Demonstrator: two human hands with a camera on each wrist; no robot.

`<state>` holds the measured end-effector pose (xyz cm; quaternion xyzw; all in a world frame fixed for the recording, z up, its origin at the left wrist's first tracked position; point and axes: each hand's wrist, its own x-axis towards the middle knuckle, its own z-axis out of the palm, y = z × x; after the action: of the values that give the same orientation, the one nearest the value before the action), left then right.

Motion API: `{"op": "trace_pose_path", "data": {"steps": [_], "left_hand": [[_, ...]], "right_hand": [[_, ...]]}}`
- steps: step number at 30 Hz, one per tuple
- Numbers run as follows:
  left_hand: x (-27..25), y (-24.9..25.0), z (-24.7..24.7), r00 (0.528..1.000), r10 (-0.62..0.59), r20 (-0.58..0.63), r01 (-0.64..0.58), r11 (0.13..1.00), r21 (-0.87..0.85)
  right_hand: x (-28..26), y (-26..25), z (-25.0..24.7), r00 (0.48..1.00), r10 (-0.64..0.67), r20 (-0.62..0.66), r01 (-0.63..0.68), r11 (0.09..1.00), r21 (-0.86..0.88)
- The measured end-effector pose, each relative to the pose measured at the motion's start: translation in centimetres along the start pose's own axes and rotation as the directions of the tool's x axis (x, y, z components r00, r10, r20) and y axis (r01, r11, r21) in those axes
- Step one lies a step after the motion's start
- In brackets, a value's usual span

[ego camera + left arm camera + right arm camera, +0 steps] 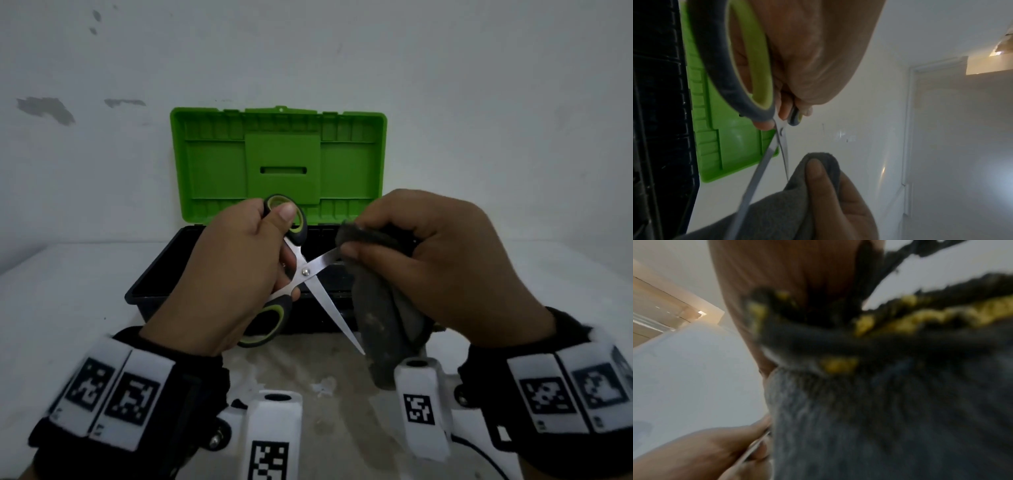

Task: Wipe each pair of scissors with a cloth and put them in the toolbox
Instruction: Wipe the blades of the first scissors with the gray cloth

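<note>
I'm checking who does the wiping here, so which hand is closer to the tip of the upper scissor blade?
Right. The right hand pinches the cloth around that blade tip on the scissors; the left hand holds the handle loops, beyond the pivot.

The scissors (308,274) have bright, polished metal blades that catch the light, and handle loops of matt black plastic lined in smooth lime green. The cloth (380,308) is a dark grey, matt fabric with a soft, fuzzy nap and a few pale smudges. The toolbox (281,164) is moulded plastic: a smooth, slightly shiny green lid and a duller black base. The surface (68,308) is white and smooth, scuffed and mottled at the near edge.
</note>
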<state>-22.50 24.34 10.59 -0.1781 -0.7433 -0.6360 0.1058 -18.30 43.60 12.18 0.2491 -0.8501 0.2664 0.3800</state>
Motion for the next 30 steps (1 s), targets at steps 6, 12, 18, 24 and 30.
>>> {"op": "trace_pose_path", "data": {"steps": [6, 12, 18, 24, 30], "left_hand": [[-0.1, 0.6, -0.9, 0.999, 0.029, 0.020, -0.030, 0.998, 0.058], [0.0, 1.3, -2.4, 0.999, 0.010, 0.045, -0.016, 0.992, 0.126], [-0.7, 1.9, -1.8, 0.988, -0.043, 0.149, 0.019, 0.988, 0.156], [-0.9, 1.1, -0.5, 0.978, -0.045, 0.204, -0.015, 0.959, 0.284], [-0.7, 1.1, -0.7, 0.985, 0.008, 0.174, -0.067, 0.941, 0.332]], "right_hand": [[-0.2, 1.6, 1.0, 0.998, -0.042, 0.038, 0.046, 0.994, -0.096], [-0.6, 4.0, -1.3, 0.913, 0.392, -0.112, -0.383, 0.919, 0.094], [-0.4, 3.1, -0.9, 0.847, 0.527, 0.073, -0.519, 0.788, 0.331], [-0.2, 1.4, 0.6, 0.931, 0.342, 0.128, -0.361, 0.913, 0.188], [-0.4, -0.3, 0.6, 0.929, 0.194, 0.314, -0.247, 0.959, 0.139]]}}
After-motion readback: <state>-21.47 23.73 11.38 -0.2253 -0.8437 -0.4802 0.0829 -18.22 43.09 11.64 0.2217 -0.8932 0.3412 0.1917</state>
